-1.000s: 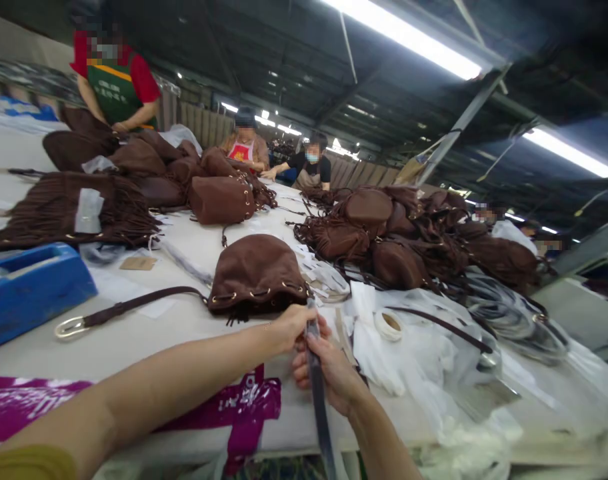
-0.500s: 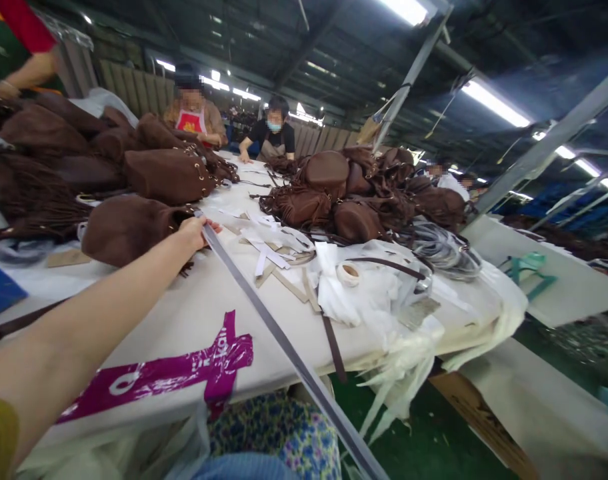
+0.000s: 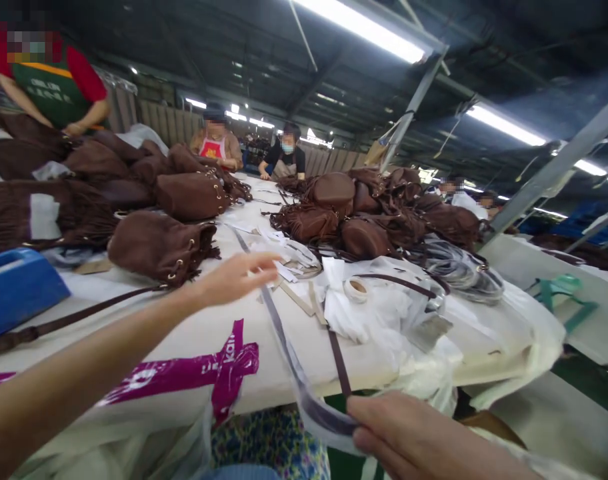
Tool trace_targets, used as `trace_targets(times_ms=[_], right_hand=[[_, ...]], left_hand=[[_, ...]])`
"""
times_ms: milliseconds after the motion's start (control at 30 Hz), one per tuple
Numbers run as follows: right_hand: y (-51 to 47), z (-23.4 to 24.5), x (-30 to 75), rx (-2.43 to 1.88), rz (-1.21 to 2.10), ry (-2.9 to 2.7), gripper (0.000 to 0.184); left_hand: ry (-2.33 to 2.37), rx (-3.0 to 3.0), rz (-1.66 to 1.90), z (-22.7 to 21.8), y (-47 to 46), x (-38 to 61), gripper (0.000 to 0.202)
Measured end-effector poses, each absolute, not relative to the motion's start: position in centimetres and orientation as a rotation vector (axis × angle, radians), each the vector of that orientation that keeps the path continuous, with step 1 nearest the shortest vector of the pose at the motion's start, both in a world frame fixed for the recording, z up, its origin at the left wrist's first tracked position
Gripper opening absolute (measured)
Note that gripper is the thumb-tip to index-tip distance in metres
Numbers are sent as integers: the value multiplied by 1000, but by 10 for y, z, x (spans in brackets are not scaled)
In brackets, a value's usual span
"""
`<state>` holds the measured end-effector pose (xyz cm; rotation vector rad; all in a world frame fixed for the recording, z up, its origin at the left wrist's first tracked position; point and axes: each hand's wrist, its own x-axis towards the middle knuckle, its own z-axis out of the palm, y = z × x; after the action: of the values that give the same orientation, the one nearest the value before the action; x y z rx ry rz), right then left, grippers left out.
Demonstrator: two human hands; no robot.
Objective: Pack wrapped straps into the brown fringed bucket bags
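Observation:
A long, dark strap in a cloudy plastic sleeve (image 3: 278,327) runs from the tabletop down past the table's front edge. Its near end is pinched between the thumb and fingers of my right hand (image 3: 409,430). My left hand (image 3: 239,277) is over the upper part of the strap, fingers stretched out and a little apart; it grips nothing. Just behind my left wrist lies a brown fringed drawstring bag (image 3: 157,247) with metal eyelets. A thin brown strap (image 3: 339,363) hangs over the edge near my right hand.
Brown bags (image 3: 334,193) are heaped at the back. A tape roll (image 3: 355,289) sits on white plastic wrap (image 3: 384,313). Purple tape (image 3: 184,370) crosses the white table (image 3: 264,363). At left stands a blue container (image 3: 24,293). Co-workers stand across the table.
My left hand has let go of the strap's far end and come nearer. My right hand has come into view holding the near end. The strap, taut before, now sags; the view has shifted.

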<state>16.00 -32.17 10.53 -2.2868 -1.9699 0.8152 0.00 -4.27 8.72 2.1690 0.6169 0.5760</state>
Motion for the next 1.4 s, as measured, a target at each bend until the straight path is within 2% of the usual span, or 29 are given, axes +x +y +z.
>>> trace_targets(times_ms=[67,133,200,300,400,500,567,633,700,767,833,933,1000,1067,1133,1233,1400], right_hand=[[-280,116,143,-2287,702,-2234,17],[-246,115,132,-2196,493,-2458,16],[-220,103,130,-2051,275,-2594,19],[-189,74,138,-1832,-29,-2693,19],[-161,39,142,-1681,-253,-2766,19],[-136,11,139,-1634,-300,-2782,15],[-124,-1,135,-1618,-328,-2756,14],[-116,-6,130,-1604,-352,-2725,15],[-112,-8,125,-1593,-371,-2713,16],[-114,-12,120,-1578,-403,-2668,17],[-124,-20,119,-1617,-444,-2494,15],[-157,-38,130,-1804,-268,-2002,28],[-184,-48,146,-1903,188,-1652,28],[-206,-51,162,-1937,810,-1147,42],[-216,-47,172,-1799,1239,-600,55],[-209,-34,171,-1581,1345,-273,57],[-172,-25,162,-1615,1089,-570,50]], left_hand=[[160,2228,228,88,-90,-9,30],[12,2243,-14,85,-117,-19,23],[158,2390,-36,80,-123,-35,12],[593,2700,14,74,-107,-72,18],[915,2855,-104,59,-90,-115,22],[1042,2902,-237,35,-83,-144,24],[1093,2939,-205,22,-86,-144,18],[1103,2980,-73,15,-92,-127,15],[1080,2979,39,11,-99,-97,23],[1090,2923,4,6,-104,-65,13],[1071,2878,-3,0,-105,-40,15],[1050,2851,63,-9,-101,-27,21],[1027,2854,88,-14,-97,-30,22],[957,2885,122,-19,-95,-37,20],[826,2958,168,-24,-96,-43,16],[572,3106,298,-32,-104,-50,11],[246,3177,590,-37,-122,-67,5]])
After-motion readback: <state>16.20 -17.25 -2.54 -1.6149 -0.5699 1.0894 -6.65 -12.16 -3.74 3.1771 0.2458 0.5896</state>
